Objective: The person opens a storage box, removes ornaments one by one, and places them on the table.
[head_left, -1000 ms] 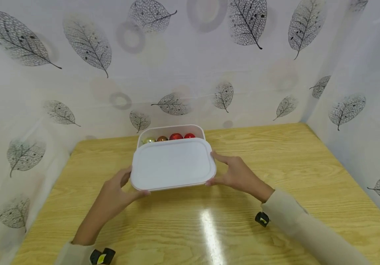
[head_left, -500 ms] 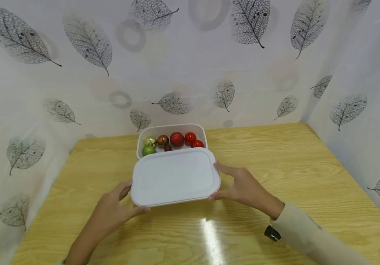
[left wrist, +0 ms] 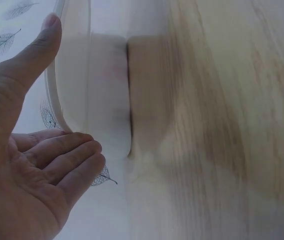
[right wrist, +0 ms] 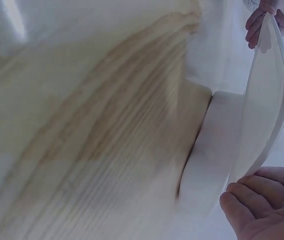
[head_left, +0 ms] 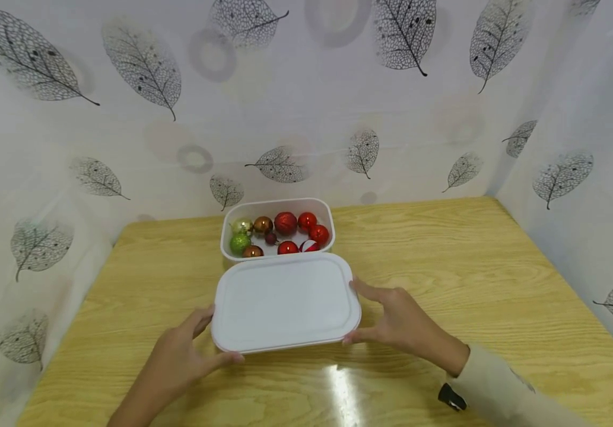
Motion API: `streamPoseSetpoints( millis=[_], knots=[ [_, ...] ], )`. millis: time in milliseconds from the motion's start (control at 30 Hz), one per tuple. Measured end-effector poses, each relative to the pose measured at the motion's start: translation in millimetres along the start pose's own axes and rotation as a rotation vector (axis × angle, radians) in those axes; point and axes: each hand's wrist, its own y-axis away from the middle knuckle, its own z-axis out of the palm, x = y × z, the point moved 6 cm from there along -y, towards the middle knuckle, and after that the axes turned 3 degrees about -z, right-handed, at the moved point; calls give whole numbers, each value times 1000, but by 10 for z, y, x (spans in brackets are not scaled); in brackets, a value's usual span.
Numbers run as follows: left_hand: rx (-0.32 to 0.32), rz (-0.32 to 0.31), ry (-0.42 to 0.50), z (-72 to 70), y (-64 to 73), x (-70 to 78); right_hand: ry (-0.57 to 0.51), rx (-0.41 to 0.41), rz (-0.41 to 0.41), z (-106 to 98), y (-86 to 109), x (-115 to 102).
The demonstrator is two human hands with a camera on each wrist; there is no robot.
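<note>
A white rectangular lid (head_left: 287, 302) with rounded corners is held by both hands above the table. My left hand (head_left: 172, 359) grips its left end, thumb at the near edge and fingers at the side. At the right end, my right hand (head_left: 399, 323) pinches the rim the same way. Right behind the lid stands a white plastic box (head_left: 271, 209), whose front wall the lid hides in the head view. Inside lie several Christmas baubles, among them a green one (head_left: 240, 243), a large dark red one (head_left: 285, 223) and a red-and-white one (head_left: 309, 245). Both wrist views show the lid (right wrist: 264, 90) raised off the tabletop.
The wooden table (head_left: 423, 255) reaches back to a pale curtain (head_left: 306, 107) printed with leaves, which also hangs along both sides. Light glares off the table's front (head_left: 342, 391). A black clip (head_left: 452, 396) hangs at the right sleeve.
Both hands have drawn the lid back toward the person, off the box. More baubles now show in the box, which has stayed in place.
</note>
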Motion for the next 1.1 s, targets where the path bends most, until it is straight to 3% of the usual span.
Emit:
streamPoseSetpoints(
  millis=[267,567,1100],
  knots=[
    [-20,-39,-33,57,63,-32,-12,-26,10,74,72,14],
    [-110,-120,-60,184,29,-101,40,-63,26,186,70,101],
    [-147,-106,-87,250,-10,-139,29,-132,83,332,60,226]
  ],
)
